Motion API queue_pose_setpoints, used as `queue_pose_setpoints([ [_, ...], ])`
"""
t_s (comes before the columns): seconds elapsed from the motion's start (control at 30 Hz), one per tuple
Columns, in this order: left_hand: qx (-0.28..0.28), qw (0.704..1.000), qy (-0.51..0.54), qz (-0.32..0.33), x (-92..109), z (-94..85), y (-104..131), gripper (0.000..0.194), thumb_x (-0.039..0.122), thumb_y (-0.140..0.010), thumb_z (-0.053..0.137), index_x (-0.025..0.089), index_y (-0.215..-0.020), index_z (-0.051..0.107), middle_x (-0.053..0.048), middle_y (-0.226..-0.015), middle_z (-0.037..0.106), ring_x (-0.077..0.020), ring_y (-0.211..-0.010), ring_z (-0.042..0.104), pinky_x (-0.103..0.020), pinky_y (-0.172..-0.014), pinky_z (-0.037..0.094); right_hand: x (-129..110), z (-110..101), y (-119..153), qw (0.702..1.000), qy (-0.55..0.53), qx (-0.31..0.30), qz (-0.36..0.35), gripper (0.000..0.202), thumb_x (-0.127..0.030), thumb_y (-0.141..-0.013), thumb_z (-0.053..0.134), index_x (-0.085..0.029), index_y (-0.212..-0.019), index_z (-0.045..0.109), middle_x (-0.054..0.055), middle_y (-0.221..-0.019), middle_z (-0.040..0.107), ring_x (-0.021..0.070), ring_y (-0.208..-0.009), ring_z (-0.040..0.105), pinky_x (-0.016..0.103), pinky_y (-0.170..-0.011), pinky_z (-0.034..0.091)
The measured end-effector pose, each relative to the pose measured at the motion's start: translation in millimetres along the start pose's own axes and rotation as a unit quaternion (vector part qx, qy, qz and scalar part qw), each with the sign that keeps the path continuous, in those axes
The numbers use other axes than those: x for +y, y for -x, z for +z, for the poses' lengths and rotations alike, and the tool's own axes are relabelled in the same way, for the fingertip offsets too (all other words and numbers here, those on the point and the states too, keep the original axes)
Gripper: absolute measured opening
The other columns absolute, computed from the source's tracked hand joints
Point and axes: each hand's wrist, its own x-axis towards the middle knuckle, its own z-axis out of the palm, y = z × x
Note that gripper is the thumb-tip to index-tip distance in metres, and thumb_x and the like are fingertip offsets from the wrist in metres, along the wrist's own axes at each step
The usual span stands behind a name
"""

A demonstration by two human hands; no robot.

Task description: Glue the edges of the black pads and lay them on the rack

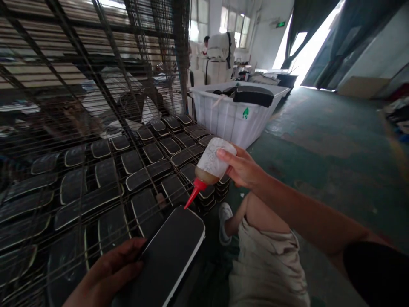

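My right hand [241,165] is wrapped round a squeeze bottle [214,158] with a white label and amber contents. The bottle is tipped nozzle down, and its red tip meets the far edge of a dark padded panel [174,251] with rounded corners. Along the panel's right edge runs a pale white line. At the panel's left side my left hand [111,268] grips it between thumb and fingers. The panel's near end runs out of view at the bottom.
Beside me a wire rack [128,98] holds rows of similar dark panels [105,170]. Beyond it stands a white plastic bin [220,115] with dark padded pieces, one lying on its rim. A person [206,41] is in the background. Green floor [313,140] stretches to the right.
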Motion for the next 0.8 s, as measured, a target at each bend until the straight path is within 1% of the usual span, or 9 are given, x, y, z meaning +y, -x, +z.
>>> queue_pose_setpoints([
  [0.07, -0.035, 0.999, -0.007, -0.029, 2, -1.6, -2, 0.042, 0.043, -0.062, 0.106, 0.027, -0.098, 0.091, -0.008, -0.096, 0.09, -0.0312, -0.077, 0.082, -0.039, -0.074, 0.069, -1, 2, 1, 1.0, 0.013, -0.012, -0.007, 0.06, -0.055, -0.065, 0.108, -0.02, -0.097, 0.073, 0.0, -0.083, 0.072, 0.0141, -0.07, 0.066, 0.024, -0.062, 0.058],
  [0.13, -0.079, 0.995, -0.016, -0.059, 2, -5.6, -4, 0.043, 0.042, -0.062, 0.107, 0.026, -0.099, 0.091, -0.01, -0.101, 0.09, -0.0341, -0.081, 0.083, -0.042, -0.076, 0.07, -1, 3, 1, 1.0, 0.024, -0.017, -0.006, 0.061, -0.056, -0.065, 0.107, -0.02, -0.099, 0.073, -0.001, -0.083, 0.072, 0.0144, -0.069, 0.066, 0.025, -0.062, 0.058],
  [0.2, -0.105, 0.991, -0.012, -0.076, 2, -9.1, -4, 0.043, 0.041, -0.06, 0.108, 0.026, -0.097, 0.092, -0.01, -0.102, 0.09, -0.0349, -0.084, 0.084, -0.041, -0.075, 0.07, 0, 3, 1, 0.999, 0.03, -0.015, 0.0, 0.063, -0.056, -0.063, 0.108, -0.02, -0.101, 0.072, -0.001, -0.084, 0.072, 0.0151, -0.07, 0.066, 0.025, -0.062, 0.058],
  [0.33, -0.074, 0.994, 0.036, -0.069, 0, -5.6, 0, 0.042, 0.037, -0.058, 0.109, 0.029, -0.095, 0.091, -0.003, -0.094, 0.09, -0.0296, -0.078, 0.084, -0.034, -0.069, 0.069, 1, 3, 2, 0.999, 0.04, -0.011, 0.009, 0.065, -0.055, -0.063, 0.107, -0.02, -0.103, 0.071, 0.0, -0.088, 0.072, 0.0167, -0.076, 0.067, 0.027, -0.064, 0.058],
  [0.47, -0.042, 0.996, 0.049, -0.066, 5, 8.0, 9, 0.041, 0.027, -0.055, 0.109, 0.025, -0.091, 0.089, -0.004, -0.088, 0.09, -0.0284, -0.072, 0.083, -0.032, -0.064, 0.068, 3, 2, 4, 0.999, 0.047, -0.012, 0.002, 0.06, -0.054, -0.067, 0.104, -0.02, -0.105, 0.071, 0.001, -0.09, 0.072, 0.0173, -0.078, 0.067, 0.028, -0.068, 0.058],
  [0.53, -0.005, 0.995, 0.08, -0.066, 9, 14.5, 15, 0.043, 0.024, -0.052, 0.109, 0.026, -0.09, 0.089, -0.002, -0.087, 0.089, -0.0264, -0.071, 0.082, -0.029, -0.061, 0.066, 3, 1, 4, 0.999, 0.048, -0.007, -0.001, 0.058, -0.053, -0.067, 0.103, -0.02, -0.104, 0.072, 0.001, -0.091, 0.072, 0.0178, -0.079, 0.067, 0.028, -0.067, 0.057],
  [0.57, 0.002, 0.993, 0.09, -0.071, 10, 17.0, 17, 0.044, 0.022, -0.049, 0.109, 0.027, -0.089, 0.089, -0.001, -0.087, 0.089, -0.0258, -0.07, 0.082, -0.029, -0.06, 0.066, 3, 1, 4, 0.999, 0.05, -0.005, -0.002, 0.057, -0.052, -0.067, 0.103, -0.021, -0.104, 0.072, 0.001, -0.091, 0.071, 0.018, -0.079, 0.067, 0.028, -0.066, 0.057],
  [0.67, -0.007, 0.993, 0.089, -0.078, 13, 20.9, 20, 0.043, 0.02, -0.049, 0.107, 0.028, -0.087, 0.089, -0.001, -0.085, 0.089, -0.0264, -0.067, 0.082, -0.03, -0.058, 0.066, 4, 1, 4, 0.999, 0.053, -0.006, -0.002, 0.056, -0.051, -0.068, 0.102, -0.021, -0.105, 0.072, 0.001, -0.092, 0.071, 0.0184, -0.08, 0.068, 0.028, -0.065, 0.057],
  [0.8, -0.009, 0.994, 0.081, -0.079, 14, 20.8, 19, 0.04, 0.022, -0.05, 0.107, 0.028, -0.085, 0.088, 0.0, -0.082, 0.087, -0.0252, -0.065, 0.081, -0.03, -0.058, 0.066, 3, 3, 4, 0.999, 0.044, -0.01, -0.001, 0.056, -0.049, -0.067, 0.102, -0.02, -0.104, 0.073, 0.0, -0.091, 0.071, 0.0171, -0.078, 0.068, 0.027, -0.064, 0.056],
])
